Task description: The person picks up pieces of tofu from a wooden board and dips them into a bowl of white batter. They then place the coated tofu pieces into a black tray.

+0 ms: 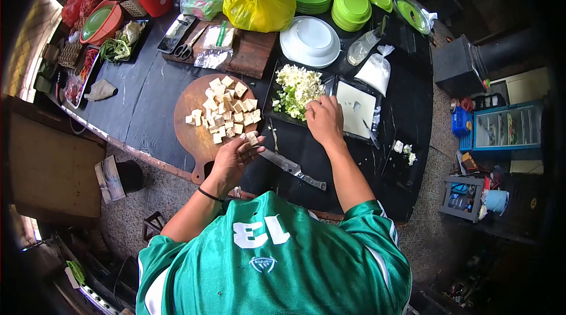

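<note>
Look, one hand has a cube and one is at the tray!

The left hand [234,153] holds a pale cube [252,138] near the round wooden board [187,129]; the right hand [325,117] touches chopped vegetables [295,94]; I can't tell if it grips any.

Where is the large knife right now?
In the head view, the knife lies on the black tabletop near the person's body, just right of the left hand and the round wooden board.

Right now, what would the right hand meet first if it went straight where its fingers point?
Most likely the pale chopped pieces in the black tray, just ahead of the right hand, though its height above them is unclear.
</note>
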A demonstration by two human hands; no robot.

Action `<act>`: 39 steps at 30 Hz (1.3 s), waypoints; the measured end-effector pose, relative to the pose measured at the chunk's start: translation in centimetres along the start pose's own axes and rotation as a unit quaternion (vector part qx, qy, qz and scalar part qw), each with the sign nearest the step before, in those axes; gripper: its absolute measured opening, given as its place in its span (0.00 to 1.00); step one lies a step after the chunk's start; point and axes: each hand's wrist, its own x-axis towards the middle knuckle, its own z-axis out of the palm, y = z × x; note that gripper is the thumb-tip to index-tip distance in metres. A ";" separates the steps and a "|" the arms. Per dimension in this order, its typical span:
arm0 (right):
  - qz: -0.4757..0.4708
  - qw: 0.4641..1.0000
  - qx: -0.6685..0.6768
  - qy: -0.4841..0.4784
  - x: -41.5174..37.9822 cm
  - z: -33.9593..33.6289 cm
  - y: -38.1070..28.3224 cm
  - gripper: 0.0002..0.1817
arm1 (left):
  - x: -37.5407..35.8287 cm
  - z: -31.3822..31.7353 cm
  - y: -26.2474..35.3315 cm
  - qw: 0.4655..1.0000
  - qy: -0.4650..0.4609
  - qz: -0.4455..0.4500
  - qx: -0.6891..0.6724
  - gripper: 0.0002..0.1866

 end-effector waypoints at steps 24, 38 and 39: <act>0.211 0.915 0.342 0.010 0.0 -1.8 -0.9 0.06 | 0.9 1.4 -0.4 0.998 -0.052 0.012 0.045 0.23; 0.184 0.870 0.457 0.018 0.5 -1.9 -1.4 0.07 | 7.0 7.8 1.1 0.992 -0.089 0.044 0.083 0.17; 0.183 0.882 0.434 0.006 0.6 -2.0 -1.4 0.07 | 7.4 8.3 1.2 0.993 -0.078 0.045 0.081 0.16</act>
